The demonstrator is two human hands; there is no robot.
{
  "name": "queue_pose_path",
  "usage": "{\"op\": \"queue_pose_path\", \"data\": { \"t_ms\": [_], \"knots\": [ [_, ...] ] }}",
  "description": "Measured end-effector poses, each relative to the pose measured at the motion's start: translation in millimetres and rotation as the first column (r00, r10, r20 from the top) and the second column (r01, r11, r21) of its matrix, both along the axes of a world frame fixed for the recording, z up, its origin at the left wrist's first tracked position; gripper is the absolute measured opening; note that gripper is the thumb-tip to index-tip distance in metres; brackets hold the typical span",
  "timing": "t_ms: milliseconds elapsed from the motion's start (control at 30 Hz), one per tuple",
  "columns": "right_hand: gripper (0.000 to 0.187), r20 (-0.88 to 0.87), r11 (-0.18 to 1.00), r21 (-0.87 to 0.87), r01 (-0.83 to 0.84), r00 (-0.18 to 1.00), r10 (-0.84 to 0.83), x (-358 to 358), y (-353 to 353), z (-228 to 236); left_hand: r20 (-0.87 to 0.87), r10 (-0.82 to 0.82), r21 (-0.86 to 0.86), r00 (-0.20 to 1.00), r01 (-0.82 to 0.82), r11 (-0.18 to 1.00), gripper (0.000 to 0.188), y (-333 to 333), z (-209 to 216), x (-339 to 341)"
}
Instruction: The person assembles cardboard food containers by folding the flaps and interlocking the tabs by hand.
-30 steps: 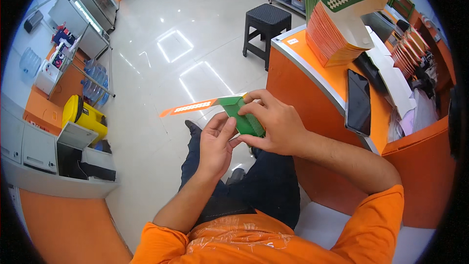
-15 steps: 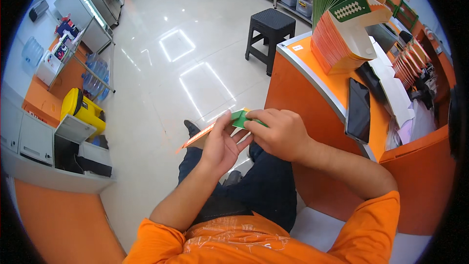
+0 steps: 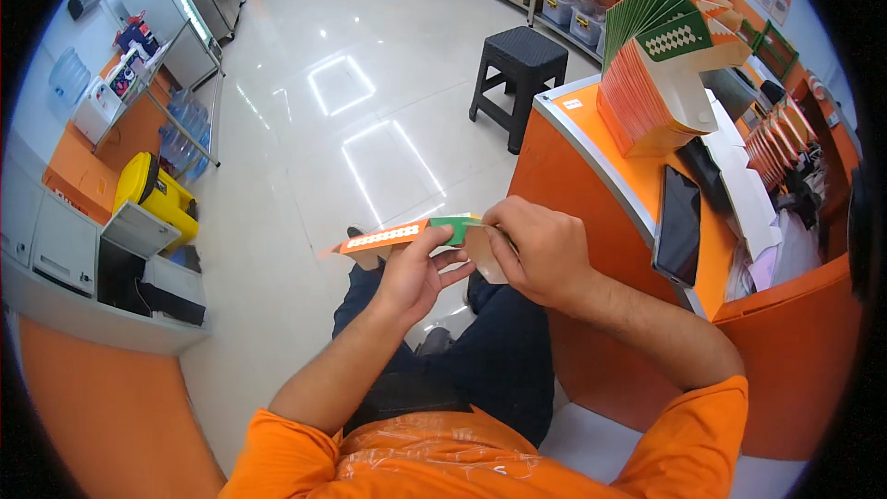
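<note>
Over my lap I hold a folding paper carton [image 3: 383,237], orange and green outside with a white pattern and bare brown card inside. My left hand [image 3: 411,279] is closed on its middle, thumb on top near the green part and the other fingers below. My right hand [image 3: 547,254] pinches the carton's right end, where a brown flap hangs down between the hands. My right fingertips are partly hidden behind the card. On the counter to my right stands a nested stack of similar cartons [image 3: 647,106], their green flaps fanned out.
A black phone [image 3: 679,226] lies on the orange counter [image 3: 591,120], close to my right forearm. Beyond the counter's corner is a black stool [image 3: 519,74]. At left are a yellow bin [image 3: 157,199] and a grey cabinet [image 3: 69,263] with its door swung out.
The carton has turned so its orange patterned side shows more. My right hand has shifted slightly right, and the brown flap now hangs open below the green part.
</note>
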State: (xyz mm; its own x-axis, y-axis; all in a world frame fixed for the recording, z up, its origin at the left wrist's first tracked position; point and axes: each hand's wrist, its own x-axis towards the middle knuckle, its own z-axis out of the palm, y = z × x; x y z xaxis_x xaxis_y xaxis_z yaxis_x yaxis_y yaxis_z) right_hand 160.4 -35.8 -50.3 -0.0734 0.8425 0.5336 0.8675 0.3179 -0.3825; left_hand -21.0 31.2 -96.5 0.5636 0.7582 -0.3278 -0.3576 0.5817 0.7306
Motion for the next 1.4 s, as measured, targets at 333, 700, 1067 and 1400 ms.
{"op": "queue_pose_path", "data": {
  "t_ms": [333,700,1067,1400],
  "knots": [
    [0.024,-0.458,0.946,-0.323,-0.016,0.878,-0.142,-4,4,9,-0.146,0.192,0.518,0.970,-0.090,0.850,0.023,-5,-4,13],
    [0.019,-0.643,0.954,-0.262,-0.145,0.763,-0.060,-5,5,-8,-0.203,0.182,0.499,0.962,-0.058,0.864,0.045,-3,-2,8],
    [0.017,-0.529,0.957,-0.227,-0.181,0.848,0.035,-5,2,-4,-0.244,0.193,0.664,0.950,0.019,0.747,0.047,1,-2,1],
    [0.010,-0.505,0.954,-0.264,-0.140,0.863,-0.014,-4,2,6,-0.280,0.142,0.736,0.949,0.117,0.667,0.049,-15,16,-11]
  ]
}}
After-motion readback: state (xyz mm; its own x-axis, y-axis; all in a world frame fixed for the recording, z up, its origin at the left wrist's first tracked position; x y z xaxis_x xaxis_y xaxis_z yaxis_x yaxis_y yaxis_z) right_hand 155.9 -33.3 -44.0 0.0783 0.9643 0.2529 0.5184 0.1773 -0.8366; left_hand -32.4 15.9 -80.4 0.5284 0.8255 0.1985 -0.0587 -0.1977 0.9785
